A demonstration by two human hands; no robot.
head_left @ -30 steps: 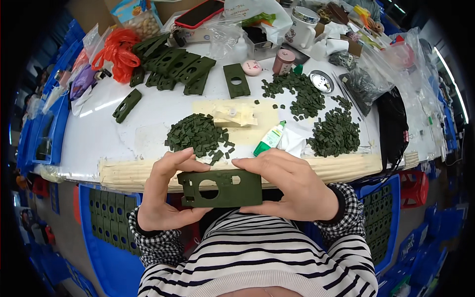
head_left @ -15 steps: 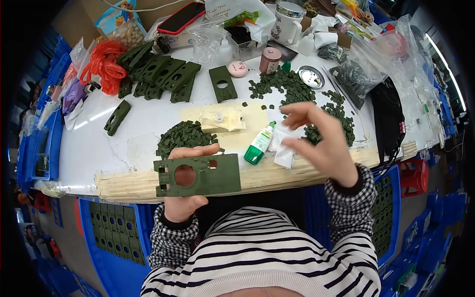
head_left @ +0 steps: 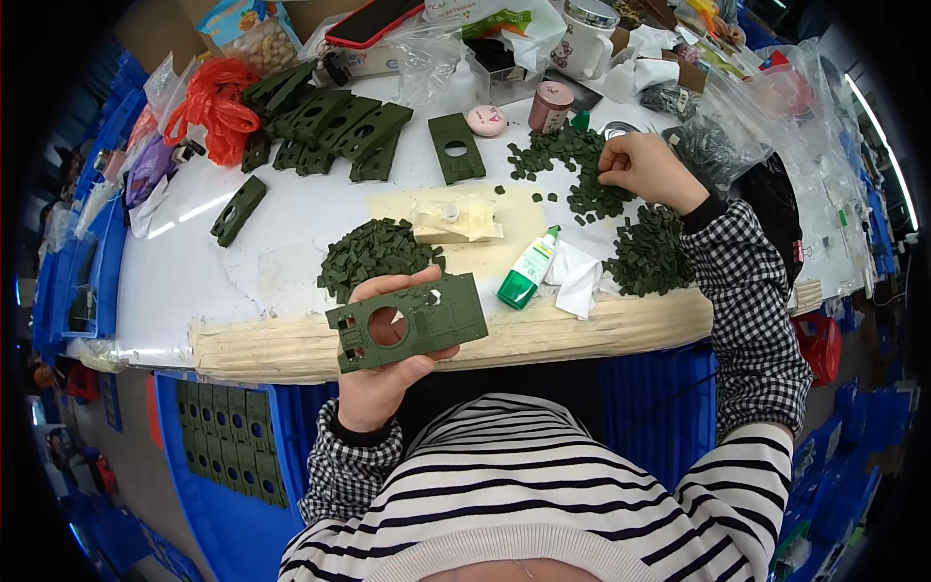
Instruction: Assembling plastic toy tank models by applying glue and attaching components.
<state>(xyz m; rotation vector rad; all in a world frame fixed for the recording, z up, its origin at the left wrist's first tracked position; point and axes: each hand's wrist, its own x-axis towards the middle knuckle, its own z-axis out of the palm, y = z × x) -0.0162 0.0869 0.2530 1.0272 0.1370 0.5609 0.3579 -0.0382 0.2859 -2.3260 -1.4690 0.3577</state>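
My left hand (head_left: pixel 373 393) holds a flat dark green plastic model tank hull top (head_left: pixel 444 315) in front of the table edge. A large round hole goes through the plate, and the fingers pass behind it. Farther right, my right hand (head_left: pixel 655 172) is at a scattered heap of small green plastic pieces (head_left: pixel 561 150), its fingertips pinched together; what they hold, if anything, is hidden. Closer in is a second heap of small green pieces (head_left: pixel 652 254). Another pile of small green pieces (head_left: pixel 373 254) lies just beyond the held plate.
A green-and-white glue bottle (head_left: pixel 529 274) lies beside a white tissue (head_left: pixel 579 281). A taped, cream-coloured block (head_left: pixel 446 223) sits mid-table. More hull tops (head_left: pixel 335 126) are stacked at the back left, near a red plastic bag (head_left: pixel 215 112). Below the edge, a blue crate (head_left: pixel 218 524) holds several hull tops.
My right hand has moved away and to the right, from above the tissue to the scattered heap, and its fingers have come together. The held plate has tilted slightly.
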